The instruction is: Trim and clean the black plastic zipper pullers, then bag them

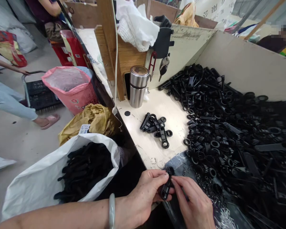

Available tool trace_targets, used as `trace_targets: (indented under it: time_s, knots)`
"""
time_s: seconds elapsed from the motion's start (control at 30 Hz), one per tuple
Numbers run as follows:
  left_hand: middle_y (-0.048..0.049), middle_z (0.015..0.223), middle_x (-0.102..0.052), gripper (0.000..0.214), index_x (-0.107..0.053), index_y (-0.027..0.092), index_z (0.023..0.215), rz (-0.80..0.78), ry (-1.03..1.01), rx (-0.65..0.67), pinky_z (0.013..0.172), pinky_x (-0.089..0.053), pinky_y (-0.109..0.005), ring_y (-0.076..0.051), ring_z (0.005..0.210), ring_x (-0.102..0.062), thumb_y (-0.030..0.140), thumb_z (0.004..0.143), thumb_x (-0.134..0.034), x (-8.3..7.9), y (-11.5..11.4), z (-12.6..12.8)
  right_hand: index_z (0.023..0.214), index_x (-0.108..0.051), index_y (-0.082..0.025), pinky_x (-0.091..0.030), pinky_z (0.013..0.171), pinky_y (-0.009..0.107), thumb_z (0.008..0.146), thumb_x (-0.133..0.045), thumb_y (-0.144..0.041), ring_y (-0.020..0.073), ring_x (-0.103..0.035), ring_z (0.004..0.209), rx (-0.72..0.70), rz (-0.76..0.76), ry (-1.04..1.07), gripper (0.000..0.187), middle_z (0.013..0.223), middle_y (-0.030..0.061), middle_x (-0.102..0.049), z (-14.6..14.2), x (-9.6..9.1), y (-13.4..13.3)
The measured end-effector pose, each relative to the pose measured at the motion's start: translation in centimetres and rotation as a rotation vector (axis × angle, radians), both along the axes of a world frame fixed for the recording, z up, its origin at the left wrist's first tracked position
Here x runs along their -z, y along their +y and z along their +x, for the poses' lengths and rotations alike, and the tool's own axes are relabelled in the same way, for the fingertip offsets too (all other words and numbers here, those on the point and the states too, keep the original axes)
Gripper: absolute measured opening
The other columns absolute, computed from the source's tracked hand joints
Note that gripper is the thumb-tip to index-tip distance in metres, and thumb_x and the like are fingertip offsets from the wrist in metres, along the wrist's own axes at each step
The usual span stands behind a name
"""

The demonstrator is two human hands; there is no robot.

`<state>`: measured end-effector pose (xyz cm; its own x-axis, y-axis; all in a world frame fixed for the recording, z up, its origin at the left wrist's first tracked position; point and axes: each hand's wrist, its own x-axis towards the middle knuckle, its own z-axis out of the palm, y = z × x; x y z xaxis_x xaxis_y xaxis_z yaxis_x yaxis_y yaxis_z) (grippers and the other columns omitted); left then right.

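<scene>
Holding black plastic piece (166,188), small stack (156,127), big heap (238,136) alongside

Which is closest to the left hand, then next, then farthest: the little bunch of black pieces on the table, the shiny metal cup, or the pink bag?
From the left hand:
1. Small bunch of black pieces, on the table straight ahead.
2. Metal cup, farther back by the wooden post.
3. Pink bag, off the table on the floor, far left.

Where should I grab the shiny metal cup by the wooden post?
Grip the steel flask around its lower body, coming from the front right over the bare tabletop. It stands upright and round; the wooden post blocks its left and the hanging snips crowd its top.
</scene>
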<state>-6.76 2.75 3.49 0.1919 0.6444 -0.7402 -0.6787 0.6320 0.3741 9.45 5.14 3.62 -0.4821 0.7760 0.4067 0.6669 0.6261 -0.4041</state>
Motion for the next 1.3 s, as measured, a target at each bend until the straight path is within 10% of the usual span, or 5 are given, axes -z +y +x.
trace_targets:
  time_s: [1.3]
  knots:
    - [-0.0067,0.097,-0.076,0.044,-0.063,0.016,0.111,0.034,0.12,0.016,0.081,-0.05,-0.033,-0.02,0.089,-0.069,0.038,0.078,-0.081,0.1,-1.3,0.1,0.112,-0.068,-0.016,-0.057,0.078,0.028,0.103,-0.049,-0.015,0.0173,-0.072,0.079,-0.063,0.094,-0.108,0.021,0.092,0.0067,-0.075,0.8,0.6,-1.6]
